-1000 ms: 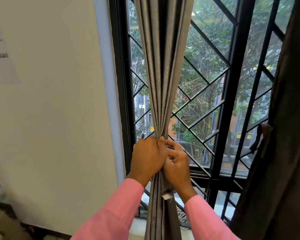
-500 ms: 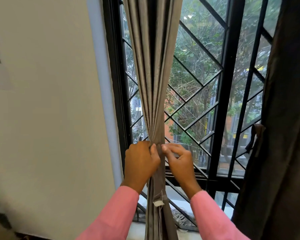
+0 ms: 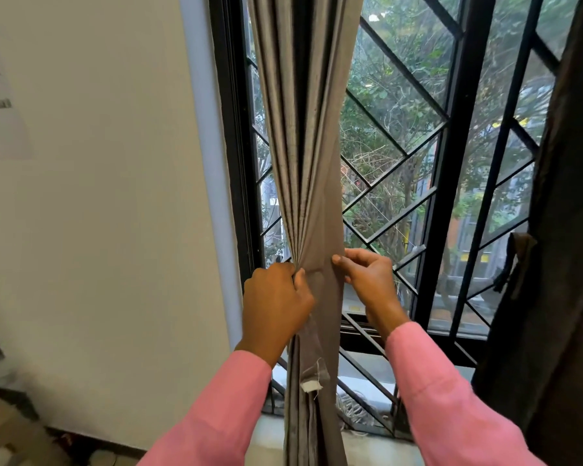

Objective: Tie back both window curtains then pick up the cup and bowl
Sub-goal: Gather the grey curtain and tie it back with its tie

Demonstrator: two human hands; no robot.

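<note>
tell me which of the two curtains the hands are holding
The grey pleated curtain on the left: the left hand grips its gathered folds, the right hand pinches its edge. The dark curtain at the right hangs untouched.

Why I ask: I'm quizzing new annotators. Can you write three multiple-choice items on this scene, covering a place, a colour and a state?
1. Where does the left hand grip the grey curtain? A) its gathered pleats B) its bottom hem C) its top
2. What colour are the sleeves? A) blue B) pink C) white
3. How does the right hand meet the curtain? A) pressing flat B) not touching C) pinching its edge
A: the pleats bunch at its fingers. B: both are pink. C: thumb and fingertip close on the right edge.
</note>
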